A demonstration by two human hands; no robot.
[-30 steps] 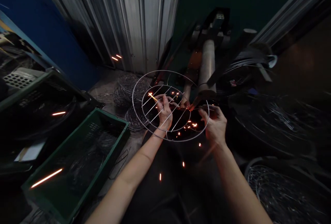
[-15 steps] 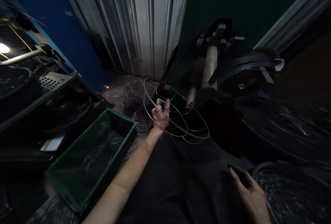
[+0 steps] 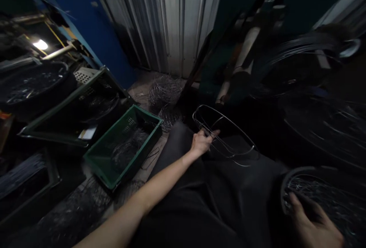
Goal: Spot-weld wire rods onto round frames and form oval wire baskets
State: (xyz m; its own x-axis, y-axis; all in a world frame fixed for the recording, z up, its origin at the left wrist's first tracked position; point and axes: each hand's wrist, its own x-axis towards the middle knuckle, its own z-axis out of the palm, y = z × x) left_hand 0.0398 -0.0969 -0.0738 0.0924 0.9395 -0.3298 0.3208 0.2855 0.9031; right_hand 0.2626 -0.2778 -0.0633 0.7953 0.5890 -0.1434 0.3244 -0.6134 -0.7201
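My left hand [image 3: 201,143] is closed around several thin wire loops [image 3: 228,126], which spread out to its right above my dark-clothed lap. At the lower right, my right hand [image 3: 317,221] is over the near rim of a round dark tub [image 3: 286,187]. Its thumb stands apart from the fingers. The fingertips are dark and partly hidden, and I make out nothing held in them. Small shiny metal pieces [image 3: 323,194] fill the tub.
A green crate [image 3: 94,164] with wire coils inside stands on the left. Tangled wire [image 3: 164,91] lies on the floor by the corrugated metal wall [image 3: 177,23]. Dark machine parts [image 3: 247,49] rise ahead. Another round tub [image 3: 37,84] sits at far left, beside a dark crate [image 3: 54,137].
My left hand has drawn the wire loops closer and to the right. My right hand has moved right and down, to the tub's rim. The view has shifted left.
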